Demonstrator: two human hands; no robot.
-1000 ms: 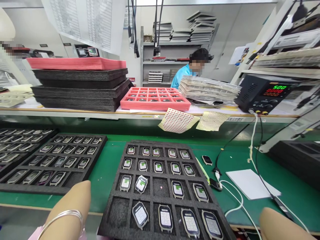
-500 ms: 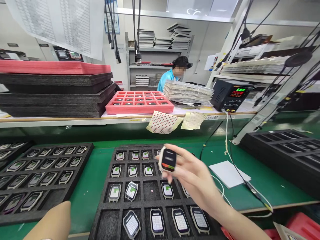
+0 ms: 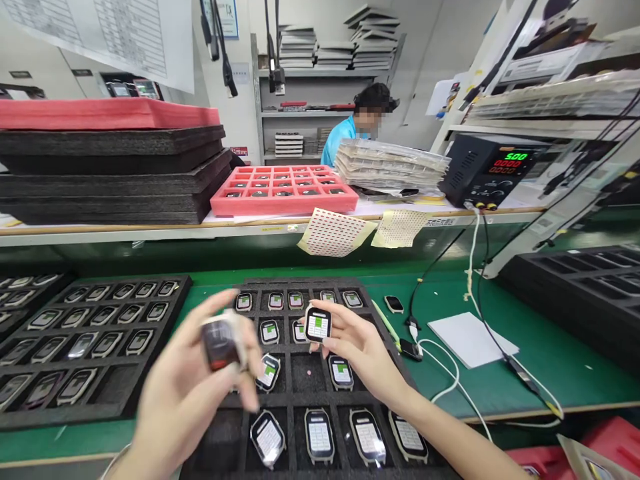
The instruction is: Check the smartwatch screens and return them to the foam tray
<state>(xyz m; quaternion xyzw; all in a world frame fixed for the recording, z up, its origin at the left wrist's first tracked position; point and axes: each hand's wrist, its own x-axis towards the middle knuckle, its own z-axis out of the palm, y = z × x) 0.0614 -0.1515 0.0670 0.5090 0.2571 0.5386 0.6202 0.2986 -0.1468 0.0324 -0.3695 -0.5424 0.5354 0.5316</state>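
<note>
My left hand (image 3: 175, 383), blurred by motion, grips a smartwatch case (image 3: 220, 343) whose dark screen has a red band at the bottom. To its right, my right hand (image 3: 363, 343) pinches another smartwatch (image 3: 318, 325) by its edges; that screen is white and green and faces me. Both hands are above a black foam tray (image 3: 291, 400) of strapless smartwatches, many with lit screens. One watch (image 3: 269, 440) lies askew in the front row. My left hand and its watch cover part of the tray's left side.
A second watch tray (image 3: 113, 380) lies at left, more black trays (image 3: 580, 287) at right. Beside the middle tray are a loose watch (image 3: 393, 305), a green pen-like stick (image 3: 385, 325), cables and white paper (image 3: 473, 339). Above stand a red tray (image 3: 285, 203) and power supply (image 3: 493, 170). A person sits behind.
My left hand has come in from the lower left and now holds a dark-screened watch. My right hand, which held a dark-screened watch, now holds one showing white and green.
</note>
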